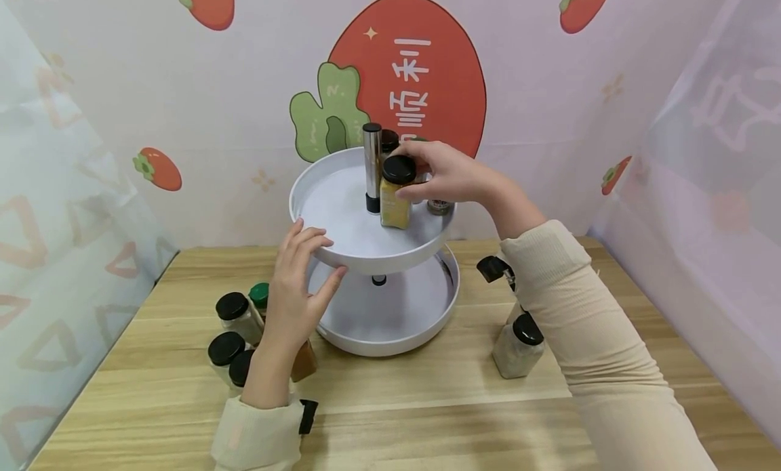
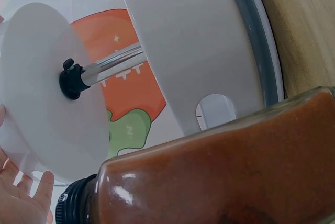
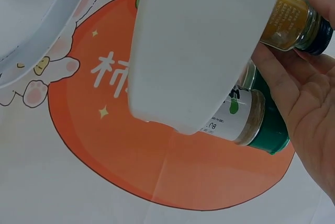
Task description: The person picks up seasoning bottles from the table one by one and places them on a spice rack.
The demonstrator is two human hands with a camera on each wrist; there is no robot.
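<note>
My right hand [image 1: 448, 173] pinches a square jar of yellow spice [image 1: 395, 207] with a black lid. It is upright over the upper tray [image 1: 332, 234] of a white two-tier stand, just right of the metal post [image 1: 373, 162]. Behind it is another dark-lidded jar [image 1: 389, 140], partly hidden. In the right wrist view, a green-lidded jar [image 3: 230, 116] stands below the fingers on the same tier. My left hand [image 1: 299, 291] rests at the upper tray's left front rim, fingers spread along the edge, thumb against the outside.
The lower tray [image 1: 378, 342] sits on the wooden table. Several jars, including a black-lidded one [image 1: 234, 312] and a green-lidded one [image 1: 259, 295], stand left, partly behind my left arm. A reddish-brown spice jar [image 2: 220, 171] is close to that wrist. Another jar [image 1: 515, 352] stands beside my right sleeve.
</note>
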